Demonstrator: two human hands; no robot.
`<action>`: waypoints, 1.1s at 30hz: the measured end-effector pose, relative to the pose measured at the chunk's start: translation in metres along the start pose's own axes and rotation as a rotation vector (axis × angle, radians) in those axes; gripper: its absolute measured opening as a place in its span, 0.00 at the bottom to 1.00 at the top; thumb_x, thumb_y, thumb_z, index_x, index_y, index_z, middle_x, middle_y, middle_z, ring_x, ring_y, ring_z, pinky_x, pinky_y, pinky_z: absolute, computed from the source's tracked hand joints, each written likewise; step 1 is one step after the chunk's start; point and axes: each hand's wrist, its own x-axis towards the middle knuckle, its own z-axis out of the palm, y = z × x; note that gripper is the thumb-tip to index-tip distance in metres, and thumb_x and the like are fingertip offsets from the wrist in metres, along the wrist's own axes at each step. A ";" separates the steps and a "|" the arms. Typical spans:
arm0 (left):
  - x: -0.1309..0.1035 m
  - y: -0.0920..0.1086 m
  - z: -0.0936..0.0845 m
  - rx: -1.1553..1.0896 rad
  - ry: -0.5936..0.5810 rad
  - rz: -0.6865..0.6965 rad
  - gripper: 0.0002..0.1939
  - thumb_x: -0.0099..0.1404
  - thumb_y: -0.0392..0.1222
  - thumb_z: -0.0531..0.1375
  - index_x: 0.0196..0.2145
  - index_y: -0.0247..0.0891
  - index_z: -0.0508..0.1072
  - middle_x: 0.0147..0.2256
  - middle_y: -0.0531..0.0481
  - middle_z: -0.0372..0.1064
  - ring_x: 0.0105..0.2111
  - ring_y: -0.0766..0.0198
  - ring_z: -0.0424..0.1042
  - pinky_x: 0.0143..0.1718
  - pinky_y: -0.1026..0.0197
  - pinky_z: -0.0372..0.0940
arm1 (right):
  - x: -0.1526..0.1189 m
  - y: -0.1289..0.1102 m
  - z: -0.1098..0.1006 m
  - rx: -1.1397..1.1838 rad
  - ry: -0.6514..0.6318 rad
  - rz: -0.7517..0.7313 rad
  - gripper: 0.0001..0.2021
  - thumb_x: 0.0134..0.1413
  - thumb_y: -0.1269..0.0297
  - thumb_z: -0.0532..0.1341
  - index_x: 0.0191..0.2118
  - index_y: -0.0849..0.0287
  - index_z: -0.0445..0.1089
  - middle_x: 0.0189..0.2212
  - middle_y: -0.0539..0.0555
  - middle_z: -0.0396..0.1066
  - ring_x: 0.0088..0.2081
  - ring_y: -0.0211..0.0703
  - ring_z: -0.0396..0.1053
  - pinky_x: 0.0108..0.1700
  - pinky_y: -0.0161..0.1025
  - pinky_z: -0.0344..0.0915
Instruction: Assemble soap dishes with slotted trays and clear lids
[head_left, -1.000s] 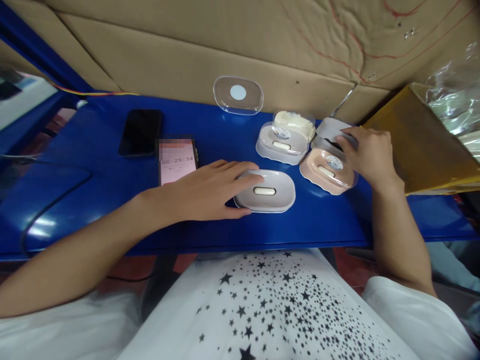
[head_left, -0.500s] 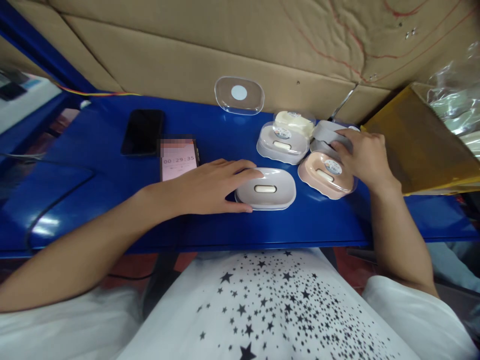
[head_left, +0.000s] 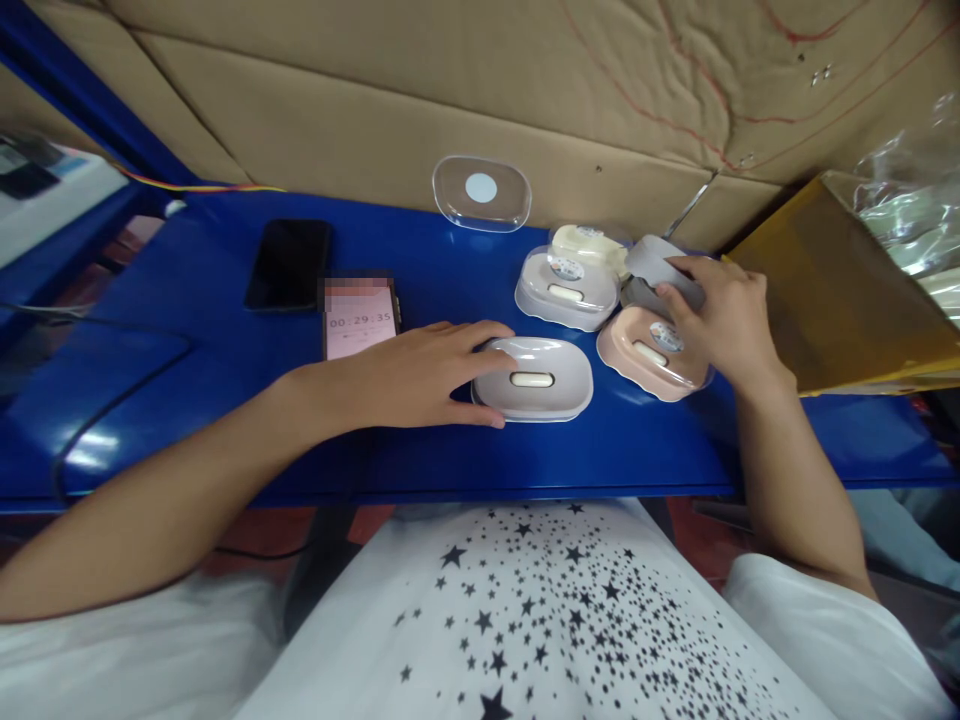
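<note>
On the far left of the blue table [head_left: 187, 300] a dark phone [head_left: 289, 264] lies face up, and just right of it, nearer me, a second phone [head_left: 361, 319] shows a lit timer. My left hand [head_left: 420, 372] lies flat on the table beside that phone, fingers stretched out and close together, their tips resting on the left end of the grey soap dish [head_left: 534, 379]; my thumb touches its near edge. The dish sits in the middle of the table, near the front edge, with a small oval slot in its top. Far behind it a clear lid [head_left: 481, 193] leans against the cardboard wall [head_left: 375, 120]. Right of the grey dish stand a pale lidded dish [head_left: 566, 290], a cream one [head_left: 592, 245] just behind it, and a peach dish [head_left: 649, 350] nearer me. My right hand [head_left: 724, 315] is above the peach dish, fingers curled and clamped on a grey piece [head_left: 656, 262] at the far right of the group. A yellow box [head_left: 840, 290] slants at the right edge.
</note>
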 end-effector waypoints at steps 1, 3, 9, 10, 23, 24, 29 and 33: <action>0.001 -0.003 -0.003 -0.037 0.012 0.001 0.29 0.76 0.67 0.58 0.64 0.48 0.74 0.73 0.44 0.61 0.63 0.44 0.72 0.65 0.45 0.66 | -0.001 0.000 0.001 0.006 0.015 -0.006 0.21 0.70 0.56 0.59 0.62 0.57 0.76 0.57 0.66 0.80 0.57 0.64 0.75 0.60 0.56 0.61; 0.006 -0.014 -0.012 -0.095 0.085 -0.028 0.29 0.79 0.65 0.53 0.65 0.46 0.72 0.71 0.44 0.65 0.67 0.47 0.69 0.68 0.45 0.64 | -0.002 -0.003 0.001 0.033 0.048 -0.023 0.19 0.72 0.55 0.58 0.60 0.55 0.76 0.58 0.64 0.80 0.59 0.64 0.73 0.60 0.57 0.60; 0.057 -0.073 -0.054 0.163 0.421 -0.341 0.34 0.79 0.58 0.53 0.75 0.39 0.57 0.74 0.49 0.56 0.72 0.46 0.55 0.73 0.47 0.56 | -0.009 -0.015 -0.002 0.077 0.143 -0.106 0.18 0.78 0.52 0.53 0.59 0.51 0.74 0.60 0.59 0.78 0.60 0.60 0.74 0.60 0.57 0.62; 0.069 -0.082 -0.058 0.214 0.434 -0.401 0.34 0.80 0.57 0.52 0.75 0.37 0.54 0.72 0.54 0.56 0.71 0.45 0.54 0.73 0.49 0.55 | -0.010 -0.016 -0.003 0.087 0.155 -0.118 0.18 0.78 0.52 0.54 0.59 0.51 0.74 0.60 0.59 0.79 0.60 0.60 0.74 0.60 0.57 0.62; 0.053 -0.027 -0.041 0.618 0.529 -0.206 0.09 0.79 0.37 0.54 0.46 0.36 0.75 0.45 0.43 0.74 0.46 0.55 0.75 0.36 0.56 0.66 | -0.030 -0.048 -0.009 0.397 0.054 -0.522 0.28 0.75 0.46 0.59 0.73 0.51 0.64 0.72 0.63 0.65 0.71 0.66 0.65 0.69 0.63 0.62; 0.041 -0.013 -0.037 0.661 0.550 -0.070 0.09 0.78 0.37 0.55 0.44 0.38 0.75 0.42 0.44 0.74 0.43 0.55 0.75 0.35 0.56 0.66 | -0.034 -0.053 -0.011 0.444 -0.001 -0.580 0.33 0.74 0.43 0.60 0.76 0.50 0.60 0.75 0.63 0.59 0.73 0.67 0.61 0.70 0.64 0.62; 0.005 0.036 -0.013 0.691 0.671 0.317 0.09 0.76 0.29 0.57 0.40 0.39 0.74 0.34 0.50 0.72 0.31 0.62 0.71 0.30 0.60 0.66 | -0.048 -0.071 -0.013 0.526 -0.180 -0.732 0.35 0.74 0.45 0.62 0.79 0.47 0.55 0.77 0.61 0.56 0.75 0.64 0.60 0.73 0.64 0.63; 0.006 0.038 0.002 0.707 0.663 0.342 0.10 0.76 0.28 0.57 0.40 0.38 0.75 0.33 0.51 0.72 0.30 0.62 0.70 0.31 0.60 0.68 | -0.046 -0.068 -0.005 0.535 -0.237 -0.736 0.27 0.77 0.56 0.60 0.76 0.50 0.61 0.73 0.61 0.64 0.70 0.59 0.67 0.69 0.59 0.69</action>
